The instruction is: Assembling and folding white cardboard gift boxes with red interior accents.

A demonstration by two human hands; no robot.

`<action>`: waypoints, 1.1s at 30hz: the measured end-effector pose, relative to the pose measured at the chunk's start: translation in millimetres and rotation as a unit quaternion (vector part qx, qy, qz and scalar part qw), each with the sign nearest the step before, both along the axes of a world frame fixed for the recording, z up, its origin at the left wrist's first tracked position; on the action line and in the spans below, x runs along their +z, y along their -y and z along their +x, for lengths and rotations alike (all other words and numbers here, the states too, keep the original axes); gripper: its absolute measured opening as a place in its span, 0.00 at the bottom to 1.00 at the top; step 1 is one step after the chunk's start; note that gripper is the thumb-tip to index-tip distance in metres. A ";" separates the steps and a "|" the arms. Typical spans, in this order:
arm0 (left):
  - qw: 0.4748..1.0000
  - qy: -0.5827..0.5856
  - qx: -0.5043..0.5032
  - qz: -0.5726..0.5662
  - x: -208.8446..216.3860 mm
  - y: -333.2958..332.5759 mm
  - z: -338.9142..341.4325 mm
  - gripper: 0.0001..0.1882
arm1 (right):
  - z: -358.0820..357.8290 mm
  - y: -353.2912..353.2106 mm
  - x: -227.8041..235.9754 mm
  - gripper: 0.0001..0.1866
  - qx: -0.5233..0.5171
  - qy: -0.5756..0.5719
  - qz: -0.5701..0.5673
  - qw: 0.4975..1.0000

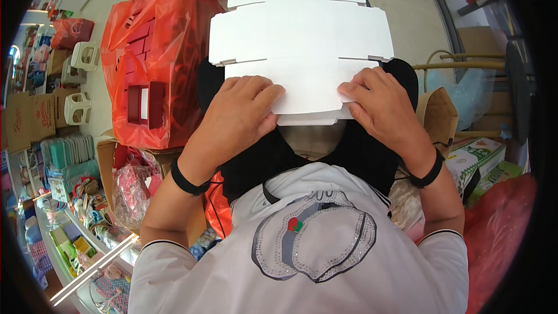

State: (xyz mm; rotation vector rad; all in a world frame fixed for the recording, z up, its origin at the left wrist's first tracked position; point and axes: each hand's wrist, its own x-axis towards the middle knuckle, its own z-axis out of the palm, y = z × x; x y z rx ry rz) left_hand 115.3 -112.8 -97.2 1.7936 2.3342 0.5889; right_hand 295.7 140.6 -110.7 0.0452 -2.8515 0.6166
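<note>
A white die-cut cardboard box blank (299, 32) lies across my lap, mostly flat, its slots and tabs showing along both sides. My left hand (247, 102) grips the left part of its near panel, with the thumb on top near the edge. On the right part of that panel, my right hand (375, 96) pinches the near edge between thumb and bent fingers. The near panel looks slightly bent between the hands. Another white cardboard edge (308, 118) shows just beneath it. The fingertips under the cardboard are hidden.
To the left stands a big red plastic bag (192, 52) with dark red boxes; a small open red box (145, 106) rests against it. White stools (78, 109) and brown cartons (43, 116) are farther left. A paper bag (440, 116) and a green-white box (476, 160) sit at right.
</note>
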 end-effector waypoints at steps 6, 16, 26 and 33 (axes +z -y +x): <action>0.998 0.046 0.028 -0.024 -4.2 -25.8 -20.7 0.09 | -23.5 -21.2 -7.8 0.09 -0.003 0.013 -0.107 0.994; 0.991 0.114 0.046 -0.056 -15.0 -49.9 -51.8 0.11 | -49.8 -34.0 -4.1 0.12 -0.057 0.141 -0.187 0.970; 0.992 0.035 0.047 -0.111 -18.7 -63.1 -56.8 0.12 | -53.7 -34.3 -13.2 0.11 -0.059 0.132 -0.141 0.979; 0.993 -0.053 0.075 -0.073 -27.0 -62.4 -47.0 0.12 | -54.8 -32.2 -16.3 0.10 -0.060 0.117 -0.108 0.985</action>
